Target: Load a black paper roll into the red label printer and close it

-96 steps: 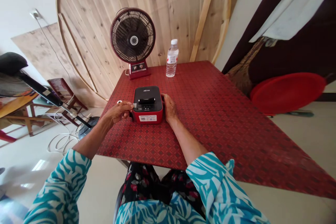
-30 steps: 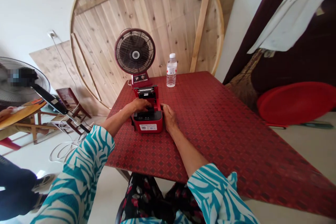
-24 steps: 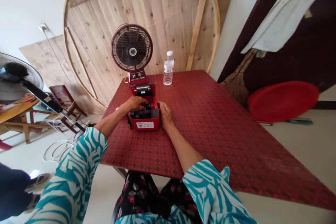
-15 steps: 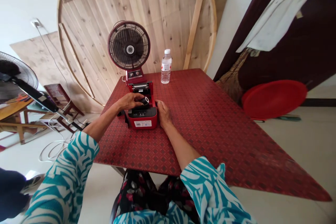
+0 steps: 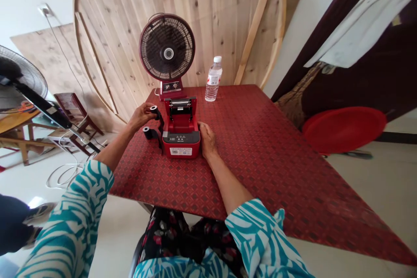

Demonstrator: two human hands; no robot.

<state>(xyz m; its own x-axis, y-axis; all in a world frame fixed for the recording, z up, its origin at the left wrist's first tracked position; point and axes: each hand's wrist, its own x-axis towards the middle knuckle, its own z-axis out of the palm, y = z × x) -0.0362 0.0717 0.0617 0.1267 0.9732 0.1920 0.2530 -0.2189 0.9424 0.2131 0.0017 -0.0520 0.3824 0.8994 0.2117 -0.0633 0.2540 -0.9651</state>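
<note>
A small red and black label printer (image 5: 180, 132) sits on the red patterned table (image 5: 260, 147) with its lid swung up. My left hand (image 5: 140, 115) is raised just left of the printer, its fingers closed on a small black roll (image 5: 155, 111). A second small black roll (image 5: 147, 132) lies on the table below that hand. My right hand (image 5: 206, 140) rests against the printer's right side, fingers curved along it.
A red table fan (image 5: 167, 54) and a clear water bottle (image 5: 213, 79) stand at the table's far edge. A big round wooden panel leans on the wall behind. A standing fan (image 5: 19, 84), chairs and cables are on the left; another person's shoe shows at lower left.
The printer's lid has gone from closed to open. My left hand reached into the printer and lifted a black roll out to the left. My right hand stayed on the printer's side.
</note>
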